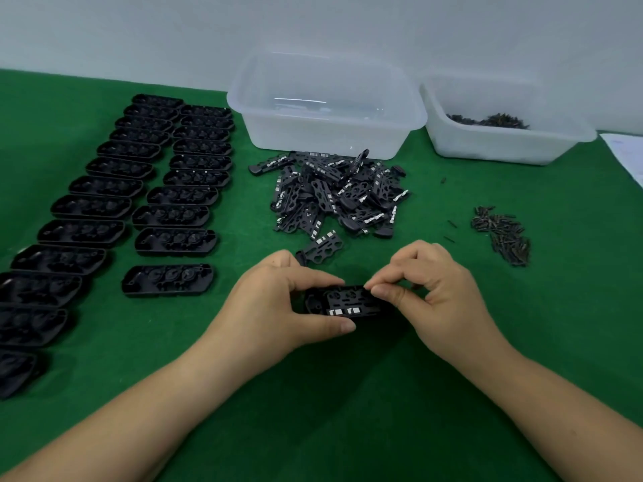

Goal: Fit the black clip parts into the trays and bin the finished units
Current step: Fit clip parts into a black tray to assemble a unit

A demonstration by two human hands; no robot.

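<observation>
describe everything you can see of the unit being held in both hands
The unit is a long black tray of what looks like moulded plastic, with a flat black clip part laid in its top. The clip part shows round and slotted cut-outs and small pale rectangular tabs along its near edge. It lies roughly level, lengthwise left to right, low over the green mat; whether it touches the mat cannot be told. The left hand grips its left end; the right hand pinches its right end.

Glossy black moulded plastic trays (pixel 167 234) and clip parts (pixel 334 193) with pale metallic tabs lie on matt green felt-like cloth (pixel 348 394) beside two frosted translucent plastic bins (pixel 327 109).
</observation>
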